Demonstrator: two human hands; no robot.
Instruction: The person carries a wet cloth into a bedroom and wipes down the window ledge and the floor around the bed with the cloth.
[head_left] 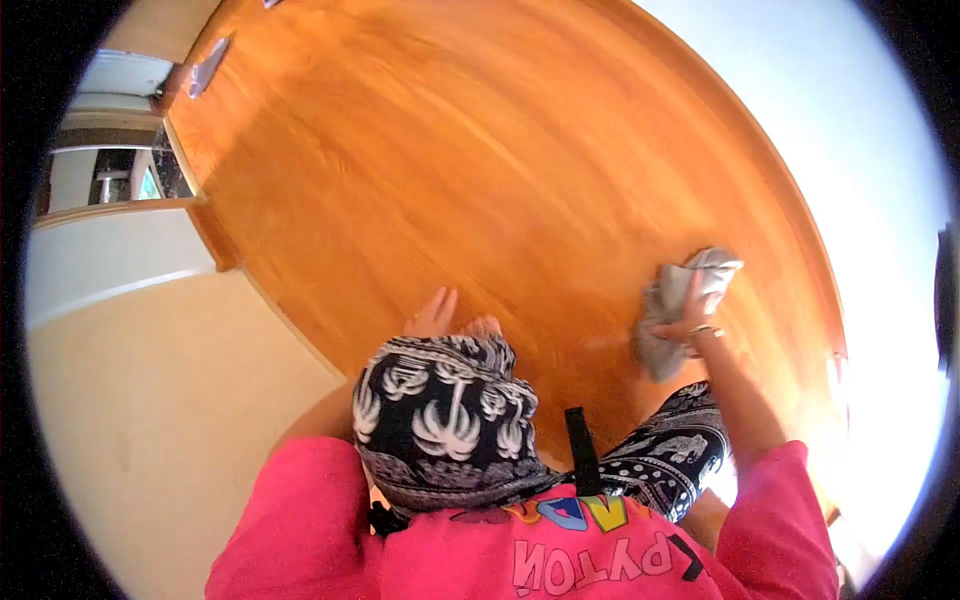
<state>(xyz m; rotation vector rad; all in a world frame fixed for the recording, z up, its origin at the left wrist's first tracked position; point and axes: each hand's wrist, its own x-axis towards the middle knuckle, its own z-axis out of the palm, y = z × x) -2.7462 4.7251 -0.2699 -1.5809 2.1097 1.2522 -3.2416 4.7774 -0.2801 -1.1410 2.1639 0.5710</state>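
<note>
On the wooden floor (480, 190), my right hand (688, 315) presses down on a crumpled grey cloth (660, 350), thumb and fingers spread over it. Part of the cloth bunches up ahead of the fingers. My left hand (430, 314) is beyond my bent knee, fingers stretched out over the floor and holding nothing. The patterned black-and-white trouser leg (440, 420) hides its wrist. Toes of a bare foot (484, 326) show just beside it.
A white wall with a wooden skirting board (770, 150) curves along the right. To the left stand a pale panel (170, 380) and a wooden-edged opening (120, 175). A light-coloured flat object (208, 68) lies at the far left of the floor.
</note>
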